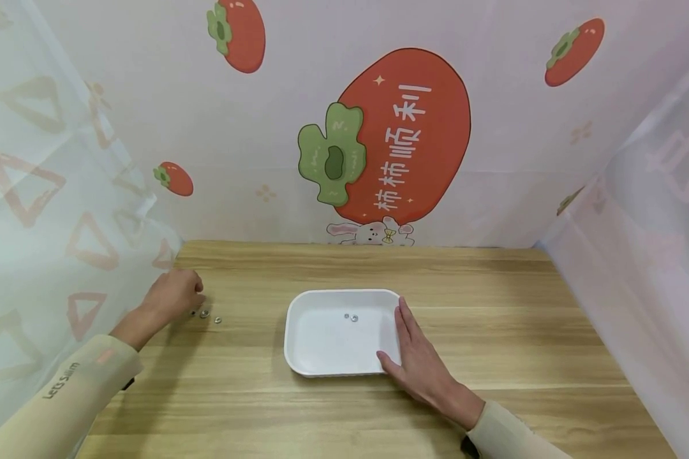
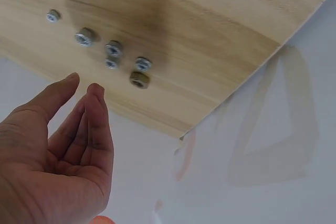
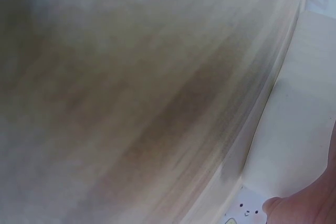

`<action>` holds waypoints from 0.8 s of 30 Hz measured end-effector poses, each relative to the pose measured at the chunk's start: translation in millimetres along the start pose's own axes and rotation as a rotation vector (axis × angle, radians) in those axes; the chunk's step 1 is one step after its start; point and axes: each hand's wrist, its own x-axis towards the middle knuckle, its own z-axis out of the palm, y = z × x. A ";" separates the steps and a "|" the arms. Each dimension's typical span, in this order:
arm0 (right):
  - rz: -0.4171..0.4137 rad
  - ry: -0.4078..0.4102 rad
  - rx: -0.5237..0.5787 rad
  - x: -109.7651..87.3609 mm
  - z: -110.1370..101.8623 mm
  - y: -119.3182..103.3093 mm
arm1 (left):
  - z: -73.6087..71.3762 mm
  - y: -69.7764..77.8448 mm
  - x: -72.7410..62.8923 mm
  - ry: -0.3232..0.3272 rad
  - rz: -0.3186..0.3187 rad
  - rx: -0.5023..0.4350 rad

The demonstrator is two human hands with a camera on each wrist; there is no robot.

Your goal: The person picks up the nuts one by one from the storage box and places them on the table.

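Note:
At the table's left side, my left hand [image 1: 175,294] hovers over small metal nuts [image 1: 205,313]. The left wrist view shows the thumb and bent fingers of that hand apart, with nothing between them. Several silver nuts [image 2: 84,37] and a darker, brassy hex nut [image 2: 139,80] lie just beyond its fingertips. A white rectangular tray [image 1: 321,363] stands mid-table with two small nuts [image 1: 354,318] inside. My right hand [image 1: 422,366] rests at the tray's right end, its fingers straight along the rim and its thumb over the near corner. In the right wrist view only part of this hand [image 3: 310,203] shows.
The wooden table [image 1: 494,319] is enclosed by a back curtain [image 1: 511,191] with printed persimmons and pale curtains at both sides. The left curtain [image 1: 46,255] hangs close to the left forearm. One nut [image 1: 218,320] lies slightly apart, towards the tray.

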 end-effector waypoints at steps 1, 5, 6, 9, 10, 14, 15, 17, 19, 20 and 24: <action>0.002 0.000 0.000 0.3 0.2 0.3 | -0.4 2.1 1.8 0.011 0.010 0.005; 0.004 -0.001 0.004 0.3 0.8 0.9 | -2.3 14.8 9.0 0.061 0.068 0.037; 0.006 -0.003 0.004 0.1 0.9 1.0 | -3.0 18.9 10.3 0.065 0.075 0.036; 0.005 -0.005 0.013 -0.4 0.3 0.6 | -5.6 32.5 12.4 0.065 0.074 0.011; 0.004 -0.004 0.015 -0.5 0.3 0.6 | -6.5 37.1 13.1 0.065 0.072 0.005; 0.000 0.008 0.017 -0.6 0.7 0.6 | -9.1 55.2 14.2 0.095 0.072 -0.043; -0.001 0.011 0.016 -0.6 1.0 0.6 | -9.1 59.1 14.6 0.108 0.079 -0.045; -0.002 0.013 0.014 -0.5 1.1 0.5 | -8.0 66.6 15.4 0.127 0.097 -0.056; -0.003 0.013 0.013 -0.4 1.1 0.3 | -6.1 73.9 16.6 0.147 0.112 -0.063; -0.003 0.015 0.011 -0.3 1.4 0.3 | -5.2 77.9 17.4 0.156 0.121 -0.066; -0.002 0.017 0.005 -0.3 0.8 -0.1 | -2.4 94.3 20.8 0.179 0.146 -0.090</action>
